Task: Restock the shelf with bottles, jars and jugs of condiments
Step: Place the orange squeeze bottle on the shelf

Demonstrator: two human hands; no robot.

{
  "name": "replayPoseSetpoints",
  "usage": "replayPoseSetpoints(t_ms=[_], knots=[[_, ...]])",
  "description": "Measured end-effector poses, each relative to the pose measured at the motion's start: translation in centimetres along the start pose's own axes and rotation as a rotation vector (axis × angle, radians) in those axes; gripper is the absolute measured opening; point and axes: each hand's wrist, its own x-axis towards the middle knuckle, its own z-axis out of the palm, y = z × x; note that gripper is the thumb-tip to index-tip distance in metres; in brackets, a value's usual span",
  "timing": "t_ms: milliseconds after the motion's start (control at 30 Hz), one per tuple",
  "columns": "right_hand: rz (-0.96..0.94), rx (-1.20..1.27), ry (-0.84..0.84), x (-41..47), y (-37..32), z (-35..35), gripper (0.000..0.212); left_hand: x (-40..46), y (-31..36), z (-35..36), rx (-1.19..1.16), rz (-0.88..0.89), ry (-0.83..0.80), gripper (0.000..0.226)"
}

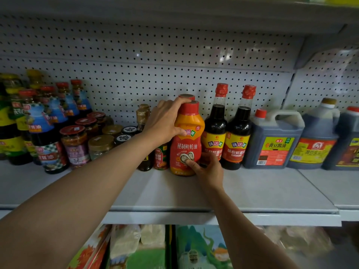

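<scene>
- progress looks well along: the shelf [252, 193] already carries blue-labelled bottles [46, 133] and jars [74, 144] at the left, two dark soy bottles [225, 133] in the middle and three jugs [272, 140] at the right.
- oyster sauce bottle [186, 140], red and orange, stands on the shelf board just left of the soy bottles, with a second like cap showing right behind it.
- left hand [165, 123] has its fingers curled over the cap and shoulder, thumb on the label; right hand [207, 167] pinches the lower body, thumb on the oyster picture.
- i judge this bottle is being squared up, not yet let go.
- left to do: the board in front of the row is bare, so more stock would fit.
- room: the gap to the small red bottle [161, 156] on the left is tight, and the soy bottle touches or nearly touches on the right; the front lip is well clear.
</scene>
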Motion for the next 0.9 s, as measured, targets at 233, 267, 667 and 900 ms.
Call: replayPoseSetpoints(t_ms=[233, 267, 667, 900], knots=[[0.038, -0.14, 0.105, 0.4, 0.3, 0.5, 0.05, 0.2, -0.1, 0.2, 0.021, 0.009, 0.008, 0.097], [0.045, -0.156, 0.115, 0.5, 0.2, 0.5, 0.049, 0.3, -0.1, 0.3, 0.021, 0.007, 0.012, 0.097], [0.106, -0.24, 0.163, 1.4, 0.8, 1.7, 0.055, 1.6, -0.4, 1.1, 0.043, -0.005, 0.018, 0.096], [0.129, -0.257, 0.171, 1.3, 0.5, 2.1, 0.059, 2.2, -0.9, 1.4, 0.052, 0.007, 0.012, 0.097]])
